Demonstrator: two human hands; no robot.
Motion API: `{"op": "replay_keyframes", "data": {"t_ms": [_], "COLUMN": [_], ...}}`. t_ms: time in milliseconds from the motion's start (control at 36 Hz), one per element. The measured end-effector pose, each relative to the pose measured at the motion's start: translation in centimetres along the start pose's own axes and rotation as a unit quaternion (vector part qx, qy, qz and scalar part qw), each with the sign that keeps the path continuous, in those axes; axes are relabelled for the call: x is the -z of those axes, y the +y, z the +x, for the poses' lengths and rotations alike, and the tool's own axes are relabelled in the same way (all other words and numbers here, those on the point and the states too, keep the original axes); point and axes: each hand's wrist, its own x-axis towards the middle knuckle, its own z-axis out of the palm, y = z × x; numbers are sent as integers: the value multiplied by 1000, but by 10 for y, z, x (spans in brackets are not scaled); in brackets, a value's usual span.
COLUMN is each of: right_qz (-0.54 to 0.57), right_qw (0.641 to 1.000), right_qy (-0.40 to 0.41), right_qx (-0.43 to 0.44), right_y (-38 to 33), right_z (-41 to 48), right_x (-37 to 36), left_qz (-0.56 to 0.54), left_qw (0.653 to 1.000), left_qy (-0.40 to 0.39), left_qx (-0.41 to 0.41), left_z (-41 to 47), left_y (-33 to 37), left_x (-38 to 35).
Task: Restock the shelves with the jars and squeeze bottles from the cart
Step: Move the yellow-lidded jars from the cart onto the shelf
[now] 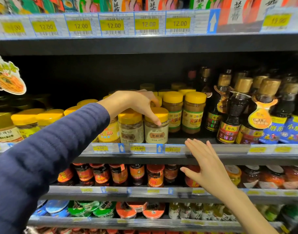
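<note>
1. Head view: left hand [136,105] pinches the yellow lid of a sesame paste jar [156,125] at the shelf [229,157] front edge.
2. Right hand [207,168] hovers open, empty.
3. Best to seat the jar flush, label outward.

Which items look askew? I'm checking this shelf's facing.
Nothing clearly is. The jars stand upright; the left hand grips the front jar's yellow lid. A gap sits before the taller jars.

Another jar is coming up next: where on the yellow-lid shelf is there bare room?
Bare shelf front lies ahead of the two set-back brown-paste jars, between the beige-labelled yellow-lid jar and the dark sauce bottles. Elsewhere the front row is packed.
</note>
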Motion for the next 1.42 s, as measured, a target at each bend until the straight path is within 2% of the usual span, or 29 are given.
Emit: {"op": "replay_keyframes", "data": {"t_ms": [361,444,556,611,667,722,833,944,1028,1139,1250,1417], "right_qz": [18,46,106,137,153,168,184,170,169,153,131,122], "right_qw": [1000,999,990,984,976,963,927,890,858,823,793,756], "right_qy": [1,6,54,25,-21,-65,-158,-244,-290,-336,-367,-380], "right_qx": [5,4,76,114,155,201,287,345,390,433,468,518], "right_y": [-1,-8,-37,-62,-94,-130,-212,-311,-391,-499,-595,-715], "right_z": [1,7,21,31,41,52,73,85,82,72,65,55], "right_x": [1,5,8,7,2,-9,-46,-93,-128,-169,-200,-238], "left_qz": [-49,-99,-106,-91,-94,-100,-101,-117,-126,-164,-195,-190], "left_qw": [998,990,966,955,953,958,968,951,918,857,795,736], "left_qy": [25,87,217,265,276,265,203,99,47,23,31,36], "left_qx": [-8,-42,-91,-95,-85,-40,105,269,372,488,573,649], "left_z": [-8,-26,-70,-101,-138,-180,-273,-373,-450,-547,-631,-723], "left_y": [-13,-16,-30,-43,-61,-82,-132,-185,-219,-252,-283,-322], "left_x": [-8,-4,-15,-30,-51,-76,-133,-197,-241,-273,-292,-317]}}
